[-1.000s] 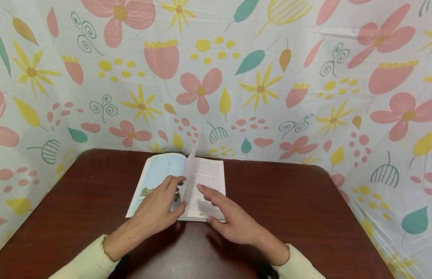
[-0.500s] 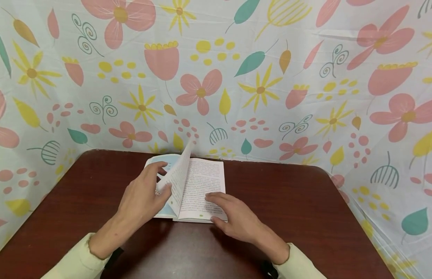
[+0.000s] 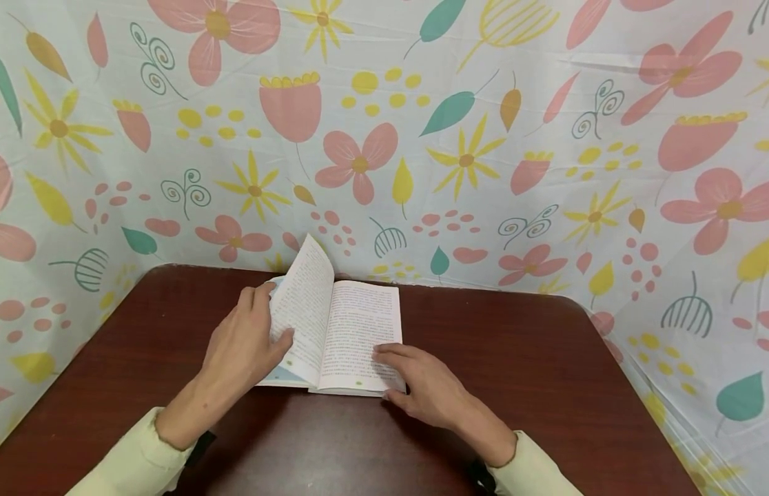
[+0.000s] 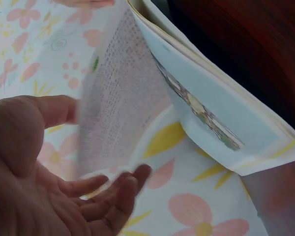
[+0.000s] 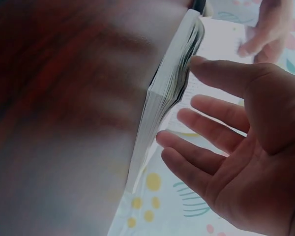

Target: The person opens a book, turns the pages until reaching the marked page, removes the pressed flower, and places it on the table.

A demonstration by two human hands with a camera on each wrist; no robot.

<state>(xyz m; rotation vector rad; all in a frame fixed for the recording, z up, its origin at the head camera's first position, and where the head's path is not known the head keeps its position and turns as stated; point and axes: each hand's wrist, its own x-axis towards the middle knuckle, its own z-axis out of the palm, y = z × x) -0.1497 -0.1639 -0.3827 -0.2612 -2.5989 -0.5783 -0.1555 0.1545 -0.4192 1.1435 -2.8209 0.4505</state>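
An open book (image 3: 362, 324) lies on the dark red-brown table (image 3: 521, 358), near its back edge. My left hand (image 3: 260, 325) holds one lifted page (image 3: 306, 300), thumb on its printed face and fingers behind it. In the left wrist view that page (image 4: 120, 103) stands between my thumb and my loosely bent fingers (image 4: 120, 189), above the pale blue illustrated leaf (image 4: 211, 115). My right hand (image 3: 400, 368) lies flat on the lower part of the right-hand page. The right wrist view shows the book's page block (image 5: 167, 93) edge-on beside my straight fingers (image 5: 206, 132).
A floral cloth (image 3: 459, 138) in pink, yellow and teal hangs behind the table and along both sides. Bare tabletop shows to the left, right and front of the book. Pale green sleeves (image 3: 133, 461) cover both forearms.
My left hand has lifted a page from the book's spine and swung it up and leftward. My right hand has settled flat on the right-hand page.
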